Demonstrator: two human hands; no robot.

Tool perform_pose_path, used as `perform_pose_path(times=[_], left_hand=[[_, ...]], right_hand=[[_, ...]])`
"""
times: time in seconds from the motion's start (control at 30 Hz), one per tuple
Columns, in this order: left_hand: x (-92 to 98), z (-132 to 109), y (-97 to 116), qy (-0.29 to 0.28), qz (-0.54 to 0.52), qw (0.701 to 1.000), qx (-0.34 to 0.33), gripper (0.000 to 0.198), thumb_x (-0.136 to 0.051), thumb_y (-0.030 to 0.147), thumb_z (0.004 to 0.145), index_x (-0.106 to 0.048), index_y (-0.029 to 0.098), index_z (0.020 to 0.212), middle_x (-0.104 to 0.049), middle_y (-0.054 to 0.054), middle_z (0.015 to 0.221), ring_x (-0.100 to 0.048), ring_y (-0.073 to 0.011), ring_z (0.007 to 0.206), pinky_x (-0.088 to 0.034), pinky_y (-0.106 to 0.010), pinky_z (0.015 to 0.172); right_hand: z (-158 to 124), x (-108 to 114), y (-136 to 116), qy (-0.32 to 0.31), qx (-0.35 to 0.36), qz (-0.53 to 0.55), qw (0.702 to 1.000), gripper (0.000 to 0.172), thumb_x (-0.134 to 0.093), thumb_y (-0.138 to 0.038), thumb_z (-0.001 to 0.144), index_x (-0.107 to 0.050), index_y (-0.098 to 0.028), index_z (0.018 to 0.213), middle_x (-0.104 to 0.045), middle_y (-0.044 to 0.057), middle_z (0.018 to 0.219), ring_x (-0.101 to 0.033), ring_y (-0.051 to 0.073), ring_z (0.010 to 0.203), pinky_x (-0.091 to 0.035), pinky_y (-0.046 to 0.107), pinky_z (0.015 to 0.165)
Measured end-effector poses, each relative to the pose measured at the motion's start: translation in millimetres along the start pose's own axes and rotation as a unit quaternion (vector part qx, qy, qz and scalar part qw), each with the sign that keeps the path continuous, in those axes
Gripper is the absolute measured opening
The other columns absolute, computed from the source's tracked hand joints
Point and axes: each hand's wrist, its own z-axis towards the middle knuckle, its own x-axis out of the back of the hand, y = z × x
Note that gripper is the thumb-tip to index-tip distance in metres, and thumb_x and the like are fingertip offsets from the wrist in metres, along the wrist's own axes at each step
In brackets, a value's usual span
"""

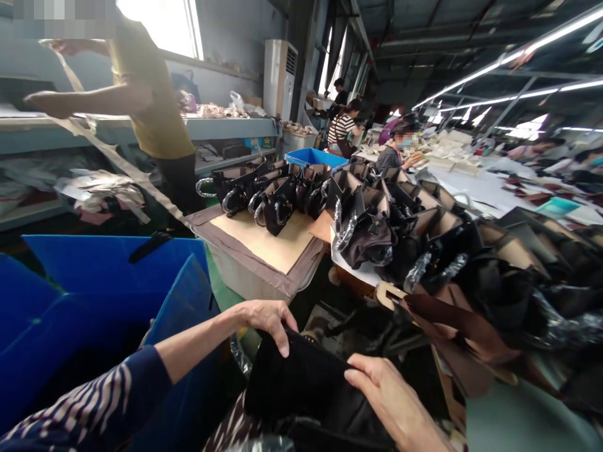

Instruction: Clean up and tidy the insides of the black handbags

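Note:
A black bag lies over my lap, its upper edge stretched between both hands. My left hand pinches that edge at its left end, thumb in front and fingers behind. Toward the right end, my right hand grips the same edge between thumb and fingers. Clear plastic wrap shows beside the bag's left side. The lower part of the bag runs out of the picture.
At my left stands a blue bin. Several black bags with wrapped handles crowd the table on the right. More bags stand on a board over a pale tub. A co-worker in yellow holds a long strip at the left.

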Motion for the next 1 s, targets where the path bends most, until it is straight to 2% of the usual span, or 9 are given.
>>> perform_pose_path(times=[0.07, 0.27, 0.57, 0.7, 0.87, 1.0], left_hand=[[-5.0, 2, -5, -0.011, -0.033, 0.999, 0.013, 0.037, -0.079, 0.030, 0.046, -0.070, 0.017, 0.079, -0.063, 0.004, 0.065, -0.054, -0.0109, 0.056, -0.045, -0.019, 0.055], [-7.0, 8, -12, 0.023, -0.071, 0.997, -0.034, 0.037, -0.076, 0.032, 0.053, -0.070, 0.017, 0.086, -0.064, 0.004, 0.069, -0.055, -0.0103, 0.062, -0.043, -0.017, 0.058], [-5.7, 4, -18, 0.040, -0.065, 0.996, -0.044, 0.035, -0.065, 0.038, 0.068, -0.069, 0.014, 0.093, -0.068, -0.001, 0.086, -0.059, -0.0160, 0.079, -0.044, -0.022, 0.073], [-8.7, 5, -19, 0.072, -0.073, 0.994, -0.025, 0.032, -0.065, 0.035, 0.067, -0.069, 0.013, 0.090, -0.068, -0.001, 0.082, -0.059, -0.0164, 0.078, -0.044, -0.021, 0.071], [-13.7, 7, -20, 0.062, -0.139, 0.988, -0.005, 0.030, -0.067, 0.032, 0.064, -0.068, 0.012, 0.088, -0.065, -0.001, 0.076, -0.055, -0.0126, 0.066, -0.042, -0.021, 0.065], [-19.8, 4, -12, 0.091, -0.117, 0.985, -0.091, 0.028, -0.064, 0.023, 0.067, -0.061, 0.016, 0.093, -0.063, 0.002, 0.081, -0.053, -0.0100, 0.072, -0.040, -0.019, 0.070]], right_hand=[[-3, -6, 5, -0.006, -0.019, 0.012, 1.000, 0.021, -0.038, -0.038, 0.080, -0.048, -0.024, 0.067, -0.060, -0.003, 0.077, -0.053, 0.018, 0.087, -0.034, 0.025, 0.072], [1, -9, 8, -0.006, -0.033, 0.014, 0.999, 0.025, -0.036, -0.039, 0.082, -0.049, -0.024, 0.066, -0.061, -0.002, 0.075, -0.054, 0.019, 0.085, -0.034, 0.025, 0.071], [8, -11, 11, -0.026, -0.009, 0.003, 1.000, 0.026, -0.035, -0.038, 0.083, -0.053, -0.025, 0.070, -0.061, -0.002, 0.072, -0.054, 0.019, 0.081, -0.034, 0.026, 0.070], [8, -10, 10, -0.026, -0.020, 0.004, 0.999, 0.025, -0.036, -0.038, 0.083, -0.054, -0.026, 0.071, -0.062, -0.002, 0.075, -0.054, 0.019, 0.084, -0.034, 0.026, 0.070], [8, -11, 10, -0.011, -0.008, -0.029, 1.000, 0.027, -0.034, -0.038, 0.084, -0.054, -0.026, 0.070, -0.062, -0.001, 0.071, -0.055, 0.019, 0.078, -0.033, 0.026, 0.067], [6, -14, 11, -0.003, -0.007, -0.051, 0.999, 0.028, -0.034, -0.037, 0.084, -0.054, -0.025, 0.070, -0.062, 0.000, 0.068, -0.055, 0.018, 0.073, -0.032, 0.026, 0.064]])
